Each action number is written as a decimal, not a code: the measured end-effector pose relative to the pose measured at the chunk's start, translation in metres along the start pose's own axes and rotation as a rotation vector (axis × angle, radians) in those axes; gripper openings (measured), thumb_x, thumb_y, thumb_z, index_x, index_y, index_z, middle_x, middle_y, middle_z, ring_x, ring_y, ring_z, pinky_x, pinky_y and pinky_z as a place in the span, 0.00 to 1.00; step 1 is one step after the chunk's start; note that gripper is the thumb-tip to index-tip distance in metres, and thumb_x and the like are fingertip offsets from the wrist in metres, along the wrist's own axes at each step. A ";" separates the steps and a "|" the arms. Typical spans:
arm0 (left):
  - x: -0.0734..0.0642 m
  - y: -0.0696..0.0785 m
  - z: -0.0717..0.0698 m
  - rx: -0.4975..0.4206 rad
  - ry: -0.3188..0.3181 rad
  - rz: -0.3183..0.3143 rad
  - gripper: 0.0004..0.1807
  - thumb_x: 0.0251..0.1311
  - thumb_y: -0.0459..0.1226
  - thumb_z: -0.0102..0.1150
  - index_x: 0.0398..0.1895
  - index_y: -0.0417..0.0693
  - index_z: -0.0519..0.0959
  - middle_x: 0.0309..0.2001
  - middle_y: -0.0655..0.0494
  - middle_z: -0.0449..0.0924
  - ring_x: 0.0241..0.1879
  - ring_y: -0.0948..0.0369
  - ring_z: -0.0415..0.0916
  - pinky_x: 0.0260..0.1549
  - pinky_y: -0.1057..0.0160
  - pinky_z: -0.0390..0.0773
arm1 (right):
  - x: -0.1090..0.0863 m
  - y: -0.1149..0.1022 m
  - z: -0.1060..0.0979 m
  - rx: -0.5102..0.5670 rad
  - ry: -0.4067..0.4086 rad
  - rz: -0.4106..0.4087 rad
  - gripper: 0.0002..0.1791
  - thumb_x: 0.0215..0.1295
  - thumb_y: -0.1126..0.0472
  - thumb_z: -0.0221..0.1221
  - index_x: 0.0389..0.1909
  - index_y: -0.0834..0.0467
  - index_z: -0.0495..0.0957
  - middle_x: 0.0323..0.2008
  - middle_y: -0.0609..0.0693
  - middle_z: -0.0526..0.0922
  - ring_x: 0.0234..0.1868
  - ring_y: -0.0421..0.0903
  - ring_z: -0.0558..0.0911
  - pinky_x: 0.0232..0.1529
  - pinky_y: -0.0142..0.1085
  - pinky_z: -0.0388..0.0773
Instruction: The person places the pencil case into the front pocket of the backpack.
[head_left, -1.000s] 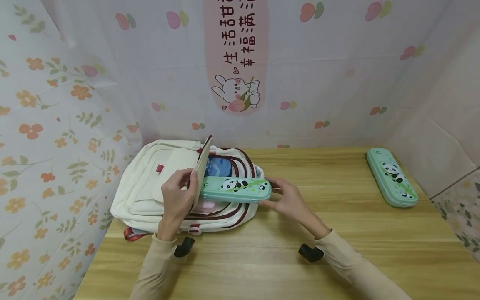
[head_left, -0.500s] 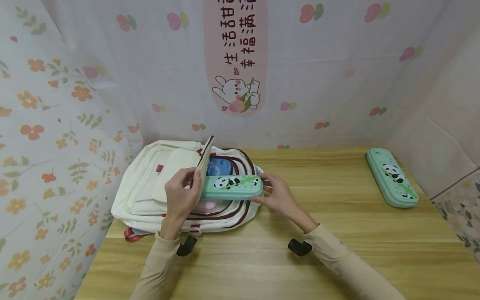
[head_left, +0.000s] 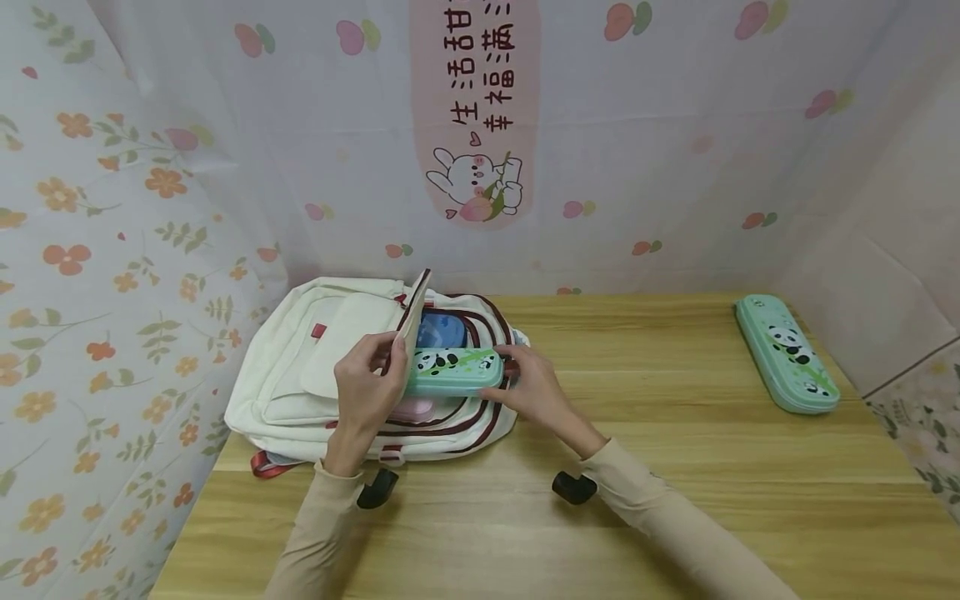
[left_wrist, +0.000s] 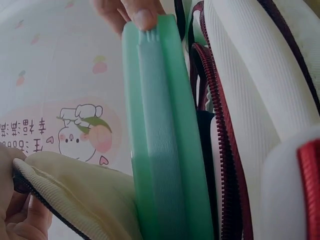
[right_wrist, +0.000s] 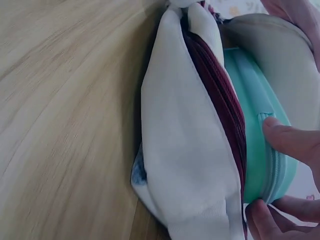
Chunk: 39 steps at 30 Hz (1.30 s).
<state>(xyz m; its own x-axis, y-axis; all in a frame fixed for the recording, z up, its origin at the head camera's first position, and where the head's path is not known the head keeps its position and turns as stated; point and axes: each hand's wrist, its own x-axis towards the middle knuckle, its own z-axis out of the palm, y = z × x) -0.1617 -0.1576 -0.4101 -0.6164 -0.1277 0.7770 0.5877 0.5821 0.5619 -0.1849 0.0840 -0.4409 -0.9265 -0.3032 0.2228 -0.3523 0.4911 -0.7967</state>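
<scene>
A cream backpack (head_left: 292, 367) with dark red zips lies on its back, its front flap (head_left: 414, 321) lifted. My left hand (head_left: 367, 379) pinches the flap's edge and holds it up. A mint-green pencil case (head_left: 457, 382) with pandas sits partly inside the opening, its left end hidden behind the flap. At its outer end my right hand (head_left: 536, 387) grips it, thumb on the near side, fingers round the end. In the right wrist view the thumb presses near the case's zip (right_wrist: 272, 170). Beneath the case, a blue item (head_left: 441, 331) and a pink item (head_left: 412, 408) show inside the bag.
A second mint-green panda pencil case (head_left: 787, 354) lies at the right of the wooden table (head_left: 675, 500). Patterned cloth (head_left: 637, 150) hangs behind and along the left side. A red strap loop (head_left: 270, 465) sticks out at the bag's lower left.
The right hand has moved left, sliding the pencil case further behind the flap into the backpack. The left hand keeps holding the flap and has shifted only slightly right.
</scene>
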 end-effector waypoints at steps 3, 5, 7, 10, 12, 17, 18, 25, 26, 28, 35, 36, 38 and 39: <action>0.000 0.001 0.000 -0.001 0.004 0.000 0.05 0.59 0.26 0.64 0.36 0.35 0.86 0.28 0.46 0.85 0.20 0.60 0.76 0.24 0.75 0.74 | 0.002 -0.003 0.006 0.006 -0.050 0.002 0.37 0.50 0.62 0.77 0.61 0.68 0.75 0.55 0.64 0.80 0.48 0.57 0.87 0.48 0.44 0.86; -0.001 0.001 0.001 -0.001 0.006 -0.001 0.05 0.59 0.25 0.64 0.36 0.35 0.86 0.28 0.46 0.85 0.20 0.59 0.77 0.24 0.75 0.74 | 0.003 -0.005 0.009 0.007 -0.079 -0.006 0.36 0.52 0.63 0.76 0.62 0.68 0.75 0.56 0.65 0.79 0.49 0.57 0.87 0.48 0.42 0.86; -0.001 0.001 0.001 0.000 0.007 -0.001 0.05 0.59 0.25 0.64 0.36 0.35 0.86 0.28 0.46 0.85 0.20 0.59 0.76 0.23 0.74 0.74 | 0.005 -0.007 0.012 0.013 -0.100 -0.024 0.35 0.54 0.65 0.74 0.64 0.69 0.74 0.58 0.65 0.79 0.50 0.57 0.86 0.50 0.42 0.85; -0.001 0.001 0.001 -0.006 0.007 -0.001 0.05 0.58 0.25 0.64 0.37 0.35 0.86 0.28 0.46 0.85 0.20 0.60 0.76 0.22 0.74 0.73 | 0.009 -0.009 0.017 0.035 -0.115 -0.048 0.34 0.56 0.67 0.72 0.64 0.70 0.73 0.59 0.67 0.78 0.51 0.59 0.86 0.50 0.44 0.85; -0.001 0.001 0.001 -0.006 0.002 -0.002 0.05 0.59 0.25 0.64 0.37 0.35 0.86 0.27 0.46 0.84 0.20 0.60 0.75 0.22 0.74 0.73 | 0.012 -0.011 0.021 0.038 -0.124 -0.051 0.34 0.56 0.68 0.72 0.64 0.71 0.73 0.60 0.67 0.78 0.51 0.59 0.86 0.50 0.44 0.85; -0.001 0.000 -0.001 0.006 -0.003 -0.006 0.05 0.61 0.26 0.63 0.37 0.35 0.86 0.27 0.46 0.84 0.20 0.61 0.74 0.22 0.73 0.72 | 0.018 -0.017 0.031 0.025 -0.141 -0.035 0.35 0.56 0.67 0.73 0.65 0.69 0.73 0.60 0.66 0.78 0.50 0.58 0.87 0.50 0.44 0.85; -0.001 0.000 -0.001 0.008 -0.002 -0.006 0.04 0.61 0.26 0.63 0.37 0.35 0.86 0.27 0.47 0.84 0.20 0.61 0.74 0.21 0.73 0.71 | 0.019 -0.019 0.033 0.023 -0.141 -0.039 0.35 0.56 0.66 0.73 0.64 0.69 0.73 0.60 0.66 0.78 0.50 0.58 0.87 0.49 0.44 0.85; -0.004 0.001 0.001 -0.012 -0.016 -0.023 0.05 0.61 0.27 0.63 0.38 0.35 0.86 0.27 0.46 0.84 0.20 0.63 0.73 0.20 0.68 0.73 | 0.023 -0.025 0.042 0.026 -0.137 -0.039 0.35 0.55 0.67 0.73 0.64 0.71 0.73 0.60 0.66 0.78 0.50 0.58 0.87 0.49 0.41 0.85; -0.004 0.002 0.002 -0.015 -0.018 -0.025 0.05 0.61 0.27 0.63 0.38 0.35 0.86 0.27 0.46 0.84 0.20 0.63 0.73 0.20 0.68 0.74 | 0.024 -0.025 0.043 0.031 -0.137 -0.040 0.35 0.55 0.67 0.73 0.64 0.71 0.73 0.59 0.66 0.79 0.50 0.58 0.87 0.49 0.41 0.85; -0.005 0.003 0.002 -0.018 -0.015 -0.024 0.05 0.61 0.27 0.63 0.38 0.36 0.86 0.27 0.47 0.84 0.20 0.63 0.73 0.20 0.68 0.73 | 0.024 -0.025 0.044 0.035 -0.137 -0.036 0.35 0.55 0.66 0.73 0.64 0.71 0.73 0.59 0.66 0.79 0.50 0.58 0.86 0.50 0.41 0.85; -0.005 0.001 0.002 -0.014 0.001 -0.017 0.05 0.59 0.25 0.65 0.37 0.36 0.86 0.27 0.47 0.84 0.20 0.63 0.72 0.20 0.71 0.71 | 0.024 -0.024 0.046 0.047 -0.138 -0.026 0.35 0.55 0.66 0.74 0.63 0.70 0.74 0.60 0.66 0.79 0.53 0.58 0.86 0.52 0.43 0.84; -0.005 0.001 0.003 -0.013 -0.001 -0.018 0.05 0.58 0.25 0.65 0.37 0.36 0.86 0.27 0.47 0.84 0.20 0.63 0.72 0.20 0.71 0.70 | 0.024 -0.024 0.045 0.049 -0.139 -0.021 0.34 0.55 0.65 0.74 0.63 0.70 0.74 0.61 0.65 0.79 0.54 0.58 0.85 0.53 0.43 0.84; -0.005 0.001 0.003 -0.004 0.001 -0.018 0.05 0.58 0.25 0.66 0.36 0.35 0.86 0.26 0.47 0.84 0.19 0.63 0.71 0.20 0.70 0.70 | 0.023 -0.024 0.044 0.051 -0.145 -0.024 0.33 0.56 0.66 0.73 0.63 0.69 0.74 0.60 0.65 0.80 0.55 0.58 0.85 0.53 0.42 0.84; -0.005 0.001 0.003 0.002 0.003 -0.017 0.05 0.57 0.24 0.66 0.36 0.35 0.86 0.26 0.47 0.83 0.19 0.63 0.71 0.19 0.70 0.70 | 0.023 -0.024 0.043 0.047 -0.147 -0.025 0.32 0.57 0.66 0.73 0.62 0.69 0.75 0.60 0.64 0.80 0.55 0.57 0.85 0.53 0.42 0.84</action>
<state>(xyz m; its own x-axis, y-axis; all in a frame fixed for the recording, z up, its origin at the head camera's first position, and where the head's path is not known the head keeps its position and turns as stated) -0.1597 -0.1540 -0.4146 -0.6250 -0.1402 0.7680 0.5761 0.5811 0.5749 -0.1922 0.0303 -0.4408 -0.8869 -0.4331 0.1609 -0.3653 0.4442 -0.8181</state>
